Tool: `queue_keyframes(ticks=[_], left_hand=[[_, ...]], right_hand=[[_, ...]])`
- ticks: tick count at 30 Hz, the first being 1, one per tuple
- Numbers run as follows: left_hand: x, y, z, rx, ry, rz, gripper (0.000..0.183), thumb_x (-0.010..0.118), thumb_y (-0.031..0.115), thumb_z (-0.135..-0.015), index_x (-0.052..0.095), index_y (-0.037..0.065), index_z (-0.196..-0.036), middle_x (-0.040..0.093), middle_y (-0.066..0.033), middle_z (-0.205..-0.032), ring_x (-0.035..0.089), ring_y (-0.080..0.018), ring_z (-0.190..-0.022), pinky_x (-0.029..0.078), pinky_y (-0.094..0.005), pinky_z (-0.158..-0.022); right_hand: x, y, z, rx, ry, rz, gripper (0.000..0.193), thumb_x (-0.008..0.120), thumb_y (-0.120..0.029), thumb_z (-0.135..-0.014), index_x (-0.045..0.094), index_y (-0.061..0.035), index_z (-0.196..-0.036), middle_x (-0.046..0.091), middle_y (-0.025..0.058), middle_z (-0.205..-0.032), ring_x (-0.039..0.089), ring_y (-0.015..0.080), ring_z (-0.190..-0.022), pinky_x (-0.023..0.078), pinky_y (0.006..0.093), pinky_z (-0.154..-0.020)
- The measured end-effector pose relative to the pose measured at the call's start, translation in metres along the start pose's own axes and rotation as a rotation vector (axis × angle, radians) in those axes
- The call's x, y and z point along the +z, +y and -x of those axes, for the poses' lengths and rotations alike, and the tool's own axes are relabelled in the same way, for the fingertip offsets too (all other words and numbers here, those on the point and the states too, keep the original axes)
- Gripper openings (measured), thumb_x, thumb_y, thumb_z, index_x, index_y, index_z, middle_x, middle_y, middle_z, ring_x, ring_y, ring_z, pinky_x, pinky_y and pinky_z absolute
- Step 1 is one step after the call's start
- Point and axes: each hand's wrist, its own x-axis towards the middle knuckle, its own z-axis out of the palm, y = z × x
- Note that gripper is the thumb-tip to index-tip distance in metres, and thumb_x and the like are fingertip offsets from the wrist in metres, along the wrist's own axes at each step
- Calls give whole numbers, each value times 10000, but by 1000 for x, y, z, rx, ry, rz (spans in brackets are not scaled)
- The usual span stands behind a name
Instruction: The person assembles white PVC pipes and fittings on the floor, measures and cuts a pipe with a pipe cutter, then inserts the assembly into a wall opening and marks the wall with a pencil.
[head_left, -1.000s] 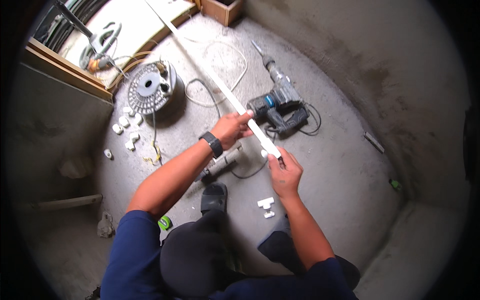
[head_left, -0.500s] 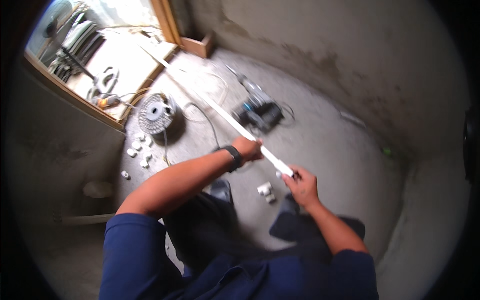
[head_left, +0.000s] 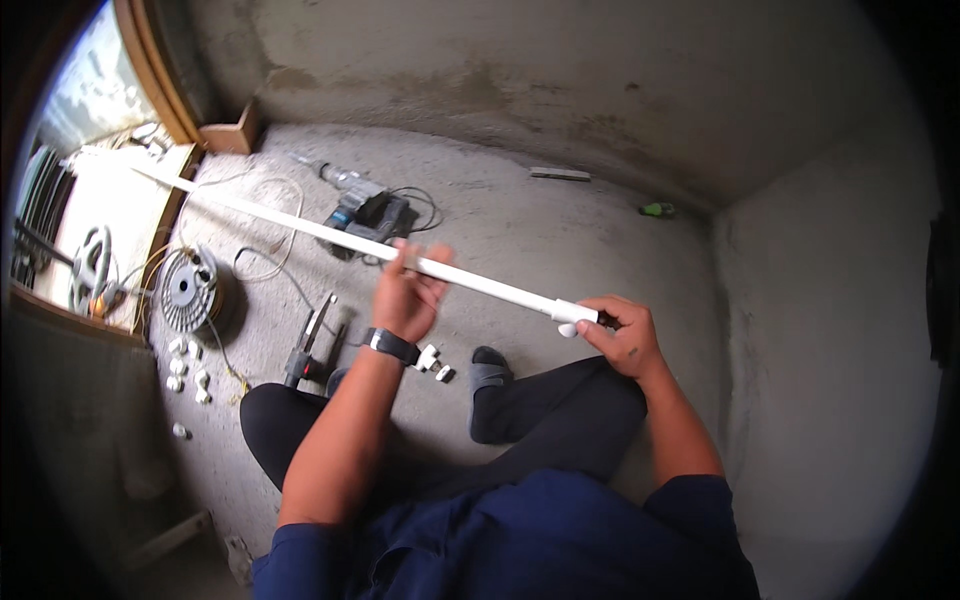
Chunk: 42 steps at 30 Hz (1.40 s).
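Observation:
A long white plastic pipe (head_left: 490, 287) slants from the far left toward me, with a white tee fitting (head_left: 577, 312) on its near end. My right hand (head_left: 628, 340) is closed around that fitting, its thumb beside the short side branch. Under the middle of the pipe, my left hand (head_left: 408, 295) has its fingers spread and slightly blurred; they touch or nearly touch the pipe without wrapping round it. A dark band circles the left wrist. Below that hand, a few white fittings (head_left: 428, 358) lie on the floor by my foot.
A rotary hammer drill (head_left: 362, 208) lies beyond the pipe. At left stand a cable reel (head_left: 185, 288) and several loose white fittings (head_left: 177, 365). A corded tool with a red part (head_left: 308, 362) is near my left knee. A green object (head_left: 657, 210) lies by the far wall.
My left hand has loosened its grip on the pipe and its fingers have spread. The pipe now lies flatter across the view, which has swung to the right. The right hand keeps its hold.

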Motion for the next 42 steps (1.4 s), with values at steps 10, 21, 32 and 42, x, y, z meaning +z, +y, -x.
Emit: queue_keyframes(ticks=[10,21,32,42], left_hand=[[10,27,1,195,86,-73,430,561,244,-1060,413,-3,-1379,591,-150,-1357,590,-271,-1278,498,-438,-1072],[0,25,6,335,295,-344,389,666,397,-1003,567,57,-1163,672,-58,-1056,704,-178,-941,536,-304,-705],[-8,16,8,523,506,-262,262,590,277,-1003,494,52,-911,542,-58,-709,562,-171,-576,487,-314,-523],[-8,16,11,513,542,-248,215,553,223,-977,494,34,-893,546,-59,-712,543,-159,-552,480,-300,-505]], right_hand=[[-8,-14,14,96,106,-410,401,727,-71,-931,633,58,-1299,712,127,-1028,693,161,-886,581,308,-781],[-3,-26,12,-338,82,365,506,848,-45,-765,694,-6,-1245,720,143,-1020,718,239,-869,572,333,-747],[15,-24,23,-660,28,373,509,846,-4,-687,682,64,-1164,690,167,-878,671,271,-713,534,350,-620],[20,-21,22,-688,56,290,505,855,-30,-699,683,39,-1169,702,158,-876,689,272,-713,548,350,-628]])
